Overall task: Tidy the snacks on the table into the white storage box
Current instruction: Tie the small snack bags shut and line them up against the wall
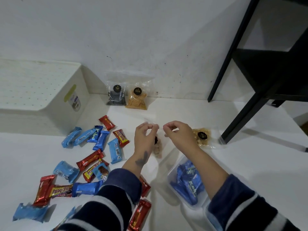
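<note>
L hand (144,135) up off the table, fingers curled, thumb + forefinger pinching the top edge of a clear snack pouch (157,148). R hand (179,133) just beside it, same pose, pinching the same edge from the other side; both wrists bent down, sleeves dark blue w/ white stripes. Pouch hangs between and below the hands, pale crumbly bits inside, black round sticker partly hidden behind L hand.

White table (233,164) against a white wall w/ a few dark specks. Far left: white storage box (41,95), dotted top face showing, well apart from the hands. Left of L arm: scatter of blue, red and yellow wrapped bars (93,157) lying flat. At the wall, two clear pouches standing side by side, dark snack pouch (116,95) and orange snack pouch (137,98). Under R forearm: small clear tub (173,172) holding blue bars. Just right of R hand: another pouch (202,136) w/ tan pieces, flat on table. Far right: black shelf frame (250,100), leg standing on the table.
</note>
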Demonstrator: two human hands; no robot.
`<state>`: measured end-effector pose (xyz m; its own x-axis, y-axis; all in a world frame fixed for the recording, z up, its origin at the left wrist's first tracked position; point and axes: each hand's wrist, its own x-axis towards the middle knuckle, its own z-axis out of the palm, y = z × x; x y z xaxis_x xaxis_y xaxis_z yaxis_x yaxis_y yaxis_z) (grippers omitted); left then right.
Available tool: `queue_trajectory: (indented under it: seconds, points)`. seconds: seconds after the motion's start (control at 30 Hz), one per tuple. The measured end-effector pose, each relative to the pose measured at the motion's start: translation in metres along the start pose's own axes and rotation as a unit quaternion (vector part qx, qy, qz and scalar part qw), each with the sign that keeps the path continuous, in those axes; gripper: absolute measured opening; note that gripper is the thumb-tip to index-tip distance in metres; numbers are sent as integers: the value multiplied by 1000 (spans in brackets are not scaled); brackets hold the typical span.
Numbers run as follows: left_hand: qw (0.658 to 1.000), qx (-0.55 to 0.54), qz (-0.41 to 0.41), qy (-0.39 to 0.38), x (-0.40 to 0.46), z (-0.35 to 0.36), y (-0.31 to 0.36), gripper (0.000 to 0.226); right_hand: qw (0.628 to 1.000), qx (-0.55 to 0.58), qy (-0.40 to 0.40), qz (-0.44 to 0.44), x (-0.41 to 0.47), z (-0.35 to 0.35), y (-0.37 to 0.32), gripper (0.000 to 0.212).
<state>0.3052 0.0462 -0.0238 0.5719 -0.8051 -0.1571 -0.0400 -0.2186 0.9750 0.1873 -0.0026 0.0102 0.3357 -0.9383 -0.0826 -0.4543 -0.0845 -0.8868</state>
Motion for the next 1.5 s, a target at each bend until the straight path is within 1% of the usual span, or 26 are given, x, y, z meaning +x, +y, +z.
queue_trajectory:
  seconds: [0.07, 0.2, 0.23, 0.3, 0.33, 0.37, 0.43, 0.47, 0.5, 0.57, 0.6, 0.67, 0.7, 0.77, 0.8, 0.83, 0.9, 0.93, 0.97, 1.0, 1.13, 1.27, 1.4, 1.5]
  points:
    - [1000, 6, -4, -13, -3, -2, 2, 16, 1000, -13, 8, 8, 2, 0, -4, 11]
    - [998, 20, 4, -54, -5, -5, 5, 14, 997, 10, -5, 82, 6, 2, -9, 18]
    - [998, 18, 8, -59, -6, -6, 7, 14, 996, 5, -6, 89, 6, 4, -9, 20]
    - [997, 33, 51, -50, -8, -9, 0, 10, 997, -9, -5, 73, 9, 7, -9, 21]
    - [994, 52, 79, -48, -9, -12, -6, 16, 998, -6, -2, 62, 11, 8, -9, 21]
    - [990, 79, 95, -61, -11, -17, -14, 30, 998, 4, -3, 57, 14, 8, -9, 19]
    - [977, 153, 90, -116, -13, -27, -33, 59, 998, 31, -17, 50, 20, 7, -8, 12]
    - [966, 194, 88, -144, -12, -32, -42, 68, 998, 41, -19, 46, 22, 8, -6, 7]
    - [957, 228, 88, -157, -10, -35, -49, 70, 998, 47, -16, 41, 23, 9, -2, 3]
    - [948, 264, 94, -154, -6, -36, -55, 62, 999, 39, -4, 24, 20, 18, 11, 23]
    - [942, 283, 110, -145, -4, -35, -55, 58, 999, 31, -3, 21, 18, 24, 19, 31]
    - [933, 310, 130, -129, -1, -31, -56, 54, 999, 19, -17, 37, 17, 42, 35, 43]
    - [935, 306, 125, -125, 0, -29, -58, 56, 998, 21, -20, 54, 18, 50, 41, 48]
    - [938, 307, 110, -119, 7, -28, -65, 67, 995, 25, -2, 99, 25, 60, 46, 53]
    - [927, 339, 108, -120, 13, -27, -70, 76, 994, 22, 10, 110, 31, 61, 48, 54]
    - [905, 391, 104, -130, 20, -26, -76, 87, 994, 13, 15, 106, 38, 60, 48, 56]
    - [843, 502, 84, -171, 30, -23, -82, 111, 997, -22, 11, 77, 58, 53, 46, 62]
    - [812, 546, 73, -192, 33, -21, -82, 119, 997, -33, 8, 64, 70, 48, 43, 66]
    - [791, 572, 64, -207, 34, -20, -81, 124, 998, -37, 8, 54, 85, 44, 41, 70]
    - [781, 584, 55, -217, 34, -18, -81, 127, 998, -38, 13, 50, 100, 41, 38, 72]
    - [778, 583, 41, -228, 38, -17, -84, 130, 998, -17, 45, 45, 162, 38, 29, 71]
    - [774, 587, 43, -236, 38, -18, -82, 129, 999, 6, 30, 17, 215, 41, 20, 68]
    - [770, 589, 39, -241, 39, -18, -81, 125, 1000, 2, 16, 17, 245, 50, 25, 65]
    - [768, 590, 34, -248, 39, -17, -82, 125, 999, 4, 22, 30, 254, 56, 28, 66]
